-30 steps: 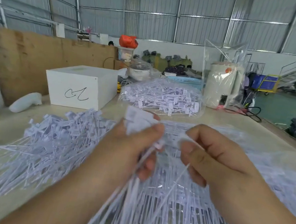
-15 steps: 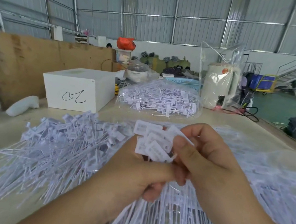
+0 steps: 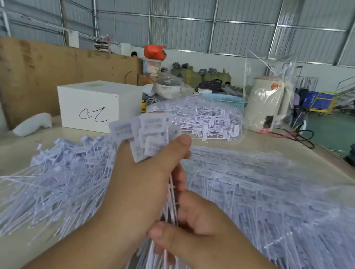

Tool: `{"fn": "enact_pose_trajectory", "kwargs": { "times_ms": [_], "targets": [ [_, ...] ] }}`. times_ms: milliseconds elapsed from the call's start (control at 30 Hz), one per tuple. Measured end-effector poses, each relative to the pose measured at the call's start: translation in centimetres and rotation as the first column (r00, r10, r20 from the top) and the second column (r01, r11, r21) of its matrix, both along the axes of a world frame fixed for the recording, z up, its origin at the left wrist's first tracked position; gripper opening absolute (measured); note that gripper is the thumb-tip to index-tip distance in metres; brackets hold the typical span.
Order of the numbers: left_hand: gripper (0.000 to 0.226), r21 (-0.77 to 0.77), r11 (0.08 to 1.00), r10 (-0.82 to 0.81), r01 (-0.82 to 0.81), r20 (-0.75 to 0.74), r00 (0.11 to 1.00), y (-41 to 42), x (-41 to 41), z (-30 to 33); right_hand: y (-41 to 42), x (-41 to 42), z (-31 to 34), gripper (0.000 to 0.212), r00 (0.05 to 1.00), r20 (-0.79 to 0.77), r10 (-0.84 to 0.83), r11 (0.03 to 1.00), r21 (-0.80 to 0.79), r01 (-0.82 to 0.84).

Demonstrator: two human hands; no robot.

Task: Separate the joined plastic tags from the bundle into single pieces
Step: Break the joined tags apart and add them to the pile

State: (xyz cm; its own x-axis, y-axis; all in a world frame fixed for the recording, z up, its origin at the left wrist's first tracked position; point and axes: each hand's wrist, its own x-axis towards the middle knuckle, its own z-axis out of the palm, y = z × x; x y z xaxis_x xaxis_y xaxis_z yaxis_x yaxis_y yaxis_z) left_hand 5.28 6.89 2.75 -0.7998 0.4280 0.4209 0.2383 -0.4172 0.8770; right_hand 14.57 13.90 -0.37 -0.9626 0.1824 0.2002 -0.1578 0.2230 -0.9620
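A bunch of white tags [image 3: 149,134] is held up in the middle of the view by the left hand [image 3: 141,184], with the thumb and fingers curled tight round it. The flat square heads of the tags are fanned out above the thumb, toward 12 o'clock. The long thin tails are seen hanging down from the fist toward 6 o'clock. Just below, at about 5 o'clock from the left hand, the tails are pinched by the right hand [image 3: 198,234], with its thumb laid across them and its fingers bent behind. The two hands are very close, nearly touching. Under the hands, the table [image 3: 2,235] is covered by two big heaps of the same tags: one pile [image 3: 57,176] is spread out at 9 o'clock and another pile [image 3: 276,206] at 3 o'clock, partly under clear plastic. Farther back, at 12 o'clock, a clear bag of tags [image 3: 206,120] is laid on the table. A white box [image 3: 90,107] with a black scribble on its front is seen at 11 o'clock. A cream can [image 3: 266,106] wrapped in clear plastic is stood at 1 o'clock. A brown board [image 3: 43,72] is leaned up behind the box at 10 o'clock.
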Motion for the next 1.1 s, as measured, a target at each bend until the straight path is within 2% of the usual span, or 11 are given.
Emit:
{"fn": "enact_pose_trajectory", "kwargs": {
  "times_ms": [33, 167, 300, 333, 433, 533, 600, 767, 900, 1000, 1100],
  "targets": [
    [0.011, -0.026, 1.000, -0.010, 0.009, -0.026, 1.000, 0.1, 0.0, 0.1, 0.0, -0.1, 0.1, 0.014, 0.999, 0.005, -0.044, 0.998, 0.041, 0.044],
    [0.037, -0.171, 0.982, -0.086, 0.077, -0.046, 0.995, 0.4, 0.5, -0.2, 0.1, -0.2, -0.3, 0.017, 0.981, -0.078, -0.177, 0.984, 0.018, 0.178],
    [0.002, -0.250, 0.929, -0.272, 0.274, 0.043, 0.961, 0.3, 1.4, -0.6, 0.6, -0.1, -0.1, 0.027, 0.987, -0.103, -0.125, 0.991, -0.061, 0.120],
    [0.009, -0.246, 0.925, -0.287, 0.289, 0.046, 0.957, 0.3, 1.2, -0.7, 0.8, 0.0, -0.1, 0.025, 0.992, -0.083, -0.094, 0.995, -0.030, 0.092],
    [0.023, -0.203, 0.964, -0.166, 0.172, 0.045, 0.985, -0.1, -0.4, -0.1, 1.1, 0.5, -0.2, 0.019, 0.992, -0.002, -0.126, 0.964, 0.234, 0.123],
    [0.019, -0.286, 0.954, 0.072, -0.091, -0.078, 0.994, -0.7, -4.6, 0.0, 1.6, 0.7, -0.5, 0.024, 0.965, 0.047, -0.259, 0.833, 0.516, 0.199],
    [0.011, -0.382, 0.911, 0.131, -0.158, -0.098, 0.987, -1.0, -7.4, -0.1, 1.8, 0.9, -0.4, 0.021, 0.953, 0.031, -0.301, 0.727, 0.655, 0.208],
    [0.042, -0.655, 0.721, 0.128, -0.228, -0.198, 0.972, -1.8, -10.0, -0.9, 2.5, 1.1, -0.2, 0.025, 0.970, 0.002, -0.244, 0.559, 0.818, 0.139],
    [0.027, -0.744, 0.489, 0.122, -0.456, -0.459, 0.880, -2.4, -11.0, -1.1, 3.0, 1.3, -0.2, 0.017, 0.956, -0.036, -0.292, 0.462, 0.870, 0.174],
    [0.020, -0.790, 0.312, 0.137, -0.528, -0.512, 0.848, -3.0, -11.7, -1.1, 3.1, 1.5, -0.4, 0.018, 0.944, -0.069, -0.322, 0.423, 0.882, 0.209],
    [0.033, -0.802, 0.183, 0.130, -0.569, -0.554, 0.822, -3.0, -11.8, -1.4, 3.2, 1.7, -0.2, 0.018, 0.936, -0.134, -0.327, 0.384, 0.886, 0.261]
  ]
}}
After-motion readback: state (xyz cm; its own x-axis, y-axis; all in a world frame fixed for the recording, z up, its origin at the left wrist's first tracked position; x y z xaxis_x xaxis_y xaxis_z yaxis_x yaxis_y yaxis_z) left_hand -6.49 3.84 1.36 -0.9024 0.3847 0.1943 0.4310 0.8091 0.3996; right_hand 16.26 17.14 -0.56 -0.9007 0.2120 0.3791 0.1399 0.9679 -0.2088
